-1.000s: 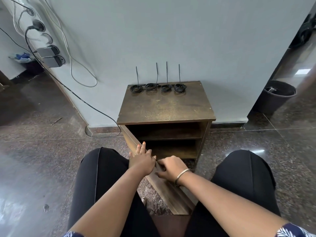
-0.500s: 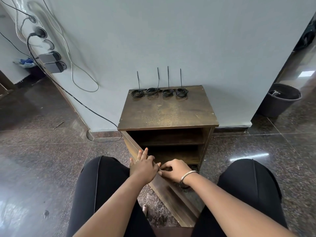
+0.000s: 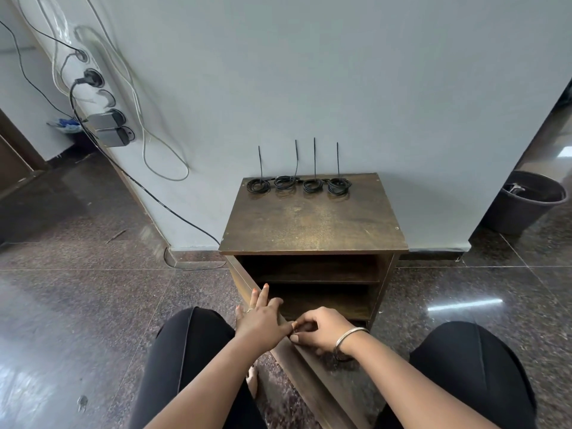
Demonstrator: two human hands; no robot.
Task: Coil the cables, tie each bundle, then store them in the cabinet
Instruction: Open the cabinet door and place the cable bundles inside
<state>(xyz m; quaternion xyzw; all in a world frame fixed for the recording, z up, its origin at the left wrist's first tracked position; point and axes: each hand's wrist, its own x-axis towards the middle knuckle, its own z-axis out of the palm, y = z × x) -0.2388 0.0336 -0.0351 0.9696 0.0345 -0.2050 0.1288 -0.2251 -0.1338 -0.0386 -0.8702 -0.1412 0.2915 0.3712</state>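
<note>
Several black coiled cables [image 3: 312, 184], each tied with a zip tie whose tail stands upright, lie in a row at the back of the brown cabinet's top [image 3: 312, 224]. The cabinet door [image 3: 309, 376] hangs open toward me, and two bare shelves [image 3: 315, 277] show inside. My left hand [image 3: 263, 320] rests on the door's upper edge with its fingers straight. Beside it, touching its fingers, my right hand [image 3: 322, 332], with a metal bangle on the wrist, has curled fingers gripping the same edge.
I sit on a dark polished stone floor with my knees on either side of the door. A dark bin [image 3: 529, 199] stands at the right, past the wall corner. A power strip [image 3: 102, 119] with plugs hangs on the wall at left, its black cord [image 3: 185, 221] running to the floor.
The view has tilted up, so the cabinet sits lower in frame. Both hands stay on the door's edge; my right hand has closed up against the left.
</note>
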